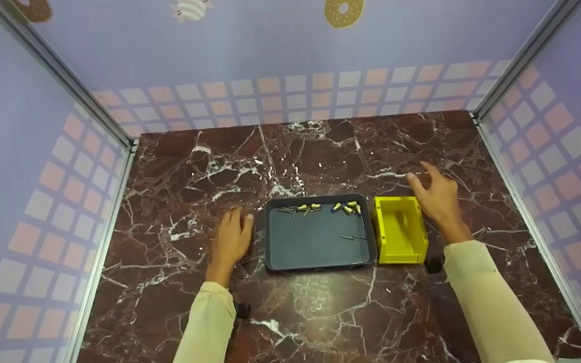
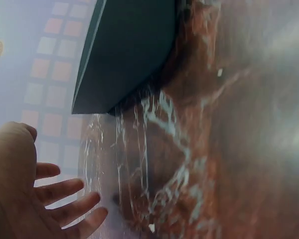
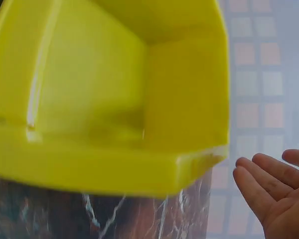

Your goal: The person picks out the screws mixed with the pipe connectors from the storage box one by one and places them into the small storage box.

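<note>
My left hand [image 1: 231, 237] is beside the left edge of a dark grey tray [image 1: 315, 242], its fingers relaxed and holding nothing. In the left wrist view that hand [image 2: 55, 194] has its fingers spread apart below the tray's dark wall [image 2: 129, 50]. To the right, my right hand [image 1: 438, 196] hovers by the upper right corner of a yellow bin [image 1: 401, 229], thumb and forefinger apart with nothing between them. The right wrist view shows the bin's bare inside [image 3: 184, 89] and the loosely extended fingers [image 3: 269, 179]. Small brass fittings [image 1: 348, 207] and thin metal bits [image 1: 353, 237] lie in the tray.
The tray and bin stand side by side on a dark red marbled table [image 1: 310, 312]. More brass pieces and pins [image 1: 303, 208] lie along the tray's far side. Lilac panels [image 1: 290, 45] with metal frame bars [image 1: 482, 108] enclose the back and both sides.
</note>
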The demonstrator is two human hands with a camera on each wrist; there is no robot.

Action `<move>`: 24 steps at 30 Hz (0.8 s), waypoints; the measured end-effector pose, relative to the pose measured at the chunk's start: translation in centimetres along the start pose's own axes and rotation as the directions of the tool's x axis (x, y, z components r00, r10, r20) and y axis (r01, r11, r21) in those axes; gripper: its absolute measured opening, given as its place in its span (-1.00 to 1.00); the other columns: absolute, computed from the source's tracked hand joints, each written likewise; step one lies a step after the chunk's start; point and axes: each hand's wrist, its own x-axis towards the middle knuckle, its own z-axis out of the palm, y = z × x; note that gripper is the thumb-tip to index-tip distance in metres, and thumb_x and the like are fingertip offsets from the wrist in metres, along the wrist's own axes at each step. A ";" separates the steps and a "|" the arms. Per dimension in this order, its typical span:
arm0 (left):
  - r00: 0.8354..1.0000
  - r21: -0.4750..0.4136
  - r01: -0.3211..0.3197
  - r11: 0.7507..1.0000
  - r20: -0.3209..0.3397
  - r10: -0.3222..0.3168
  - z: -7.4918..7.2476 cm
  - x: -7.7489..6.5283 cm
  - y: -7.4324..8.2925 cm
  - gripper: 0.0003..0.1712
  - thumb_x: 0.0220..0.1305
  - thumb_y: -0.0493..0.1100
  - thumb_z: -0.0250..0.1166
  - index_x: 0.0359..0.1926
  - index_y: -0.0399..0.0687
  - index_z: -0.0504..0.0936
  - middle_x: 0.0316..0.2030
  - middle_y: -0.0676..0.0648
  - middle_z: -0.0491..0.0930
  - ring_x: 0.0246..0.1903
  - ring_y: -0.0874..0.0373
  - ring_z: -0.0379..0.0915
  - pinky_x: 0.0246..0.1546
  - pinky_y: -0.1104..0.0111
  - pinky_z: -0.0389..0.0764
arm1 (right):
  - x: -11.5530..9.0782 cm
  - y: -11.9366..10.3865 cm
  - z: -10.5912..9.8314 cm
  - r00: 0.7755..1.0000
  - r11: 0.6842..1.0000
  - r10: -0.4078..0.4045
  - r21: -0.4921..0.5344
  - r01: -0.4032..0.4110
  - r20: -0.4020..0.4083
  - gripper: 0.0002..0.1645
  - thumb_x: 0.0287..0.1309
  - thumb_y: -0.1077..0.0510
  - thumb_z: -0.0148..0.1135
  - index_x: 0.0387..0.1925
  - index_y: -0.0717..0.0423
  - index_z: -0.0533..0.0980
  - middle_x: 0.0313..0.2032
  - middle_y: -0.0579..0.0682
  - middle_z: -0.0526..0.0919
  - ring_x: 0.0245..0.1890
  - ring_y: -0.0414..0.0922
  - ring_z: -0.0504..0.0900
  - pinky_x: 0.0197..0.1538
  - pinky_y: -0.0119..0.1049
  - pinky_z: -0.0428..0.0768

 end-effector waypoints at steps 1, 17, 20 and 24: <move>1.000 -0.015 -0.005 1.000 0.002 0.005 0.1 -0.3 0.0 -0.33 0.55 0.20 -0.04 0.45 -0.11 0.38 0.32 -0.27 0.45 0.30 -0.28 0.42 0.29 -0.15 0.43 | -0.2 -0.2 0.0 1.000 1.000 0.004 0.016 -0.003 -0.015 -0.21 0.36 -0.31 0.15 0.40 0.08 0.45 0.05 0.33 0.71 0.03 0.29 0.70 0.19 0.21 0.56; 0.987 0.051 -0.159 0.986 -0.014 0.160 2.4 -3.0 1.4 -0.39 0.42 0.00 0.25 0.38 -0.17 0.47 0.11 -0.26 0.57 0.09 -0.23 0.55 0.06 -0.09 0.59 | -2.6 -3.4 0.8 0.999 0.986 -0.036 0.166 0.029 0.039 -0.47 0.24 0.13 0.29 0.25 0.08 0.59 -0.02 0.10 0.79 -0.07 0.09 0.80 -0.19 -0.73 0.46; 0.983 0.096 -0.180 0.979 -0.029 0.184 2.8 -3.1 1.6 -0.40 0.40 0.00 0.27 0.36 -0.16 0.49 0.12 -0.24 0.58 0.07 -0.23 0.54 0.03 -0.09 0.60 | -3.1 -3.9 1.1 0.997 0.983 -0.044 0.178 0.033 0.058 -0.49 0.23 0.15 0.30 0.23 0.07 0.60 -0.02 0.09 0.79 -0.07 0.07 0.80 -0.11 -0.54 0.62; 0.977 0.153 -0.199 0.968 -0.044 0.208 3.1 -3.4 1.8 -0.41 0.37 -0.02 0.30 0.34 -0.15 0.51 0.13 -0.23 0.60 0.06 -0.22 0.54 0.01 -0.09 0.61 | -3.7 -4.3 1.6 0.995 0.976 -0.062 0.214 0.044 0.079 -0.52 0.22 0.17 0.36 0.18 0.13 0.63 -0.03 0.15 0.79 -0.08 0.10 0.80 -0.03 -0.16 0.72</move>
